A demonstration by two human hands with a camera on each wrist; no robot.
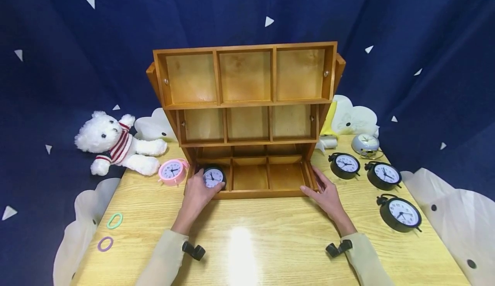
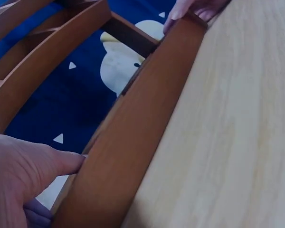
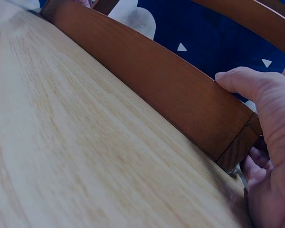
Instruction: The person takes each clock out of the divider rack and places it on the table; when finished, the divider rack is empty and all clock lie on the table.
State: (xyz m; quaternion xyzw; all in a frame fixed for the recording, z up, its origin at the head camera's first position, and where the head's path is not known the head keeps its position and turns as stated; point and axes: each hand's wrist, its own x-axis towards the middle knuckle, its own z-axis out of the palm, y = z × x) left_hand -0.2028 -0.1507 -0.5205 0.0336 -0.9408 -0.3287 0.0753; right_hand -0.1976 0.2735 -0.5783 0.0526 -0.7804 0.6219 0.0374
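A three-tier wooden cantilever box (image 1: 247, 195) stands unfolded, each tier divided into compartments. In its bottom left compartment lies a round black alarm clock (image 1: 213, 177), partly covered by my left hand (image 1: 198, 190). That hand grips the box's left front corner, the thumb (image 2: 66, 163) over the front panel (image 2: 133, 109); its fingers are largely hidden. At the opposite front corner my right hand (image 1: 325, 196) holds the box, with the thumb (image 3: 237, 78) on the top edge and the fingers outside the side wall.
Several black alarm clocks (image 1: 402, 213) and a silver clock (image 1: 365, 144) stand at right. A pink alarm clock (image 1: 172, 171), white teddy bear (image 1: 116, 142), green ring (image 1: 114, 220) and purple ring (image 1: 105, 244) are at left. Behind hangs a dark blue curtain (image 1: 239, 11).
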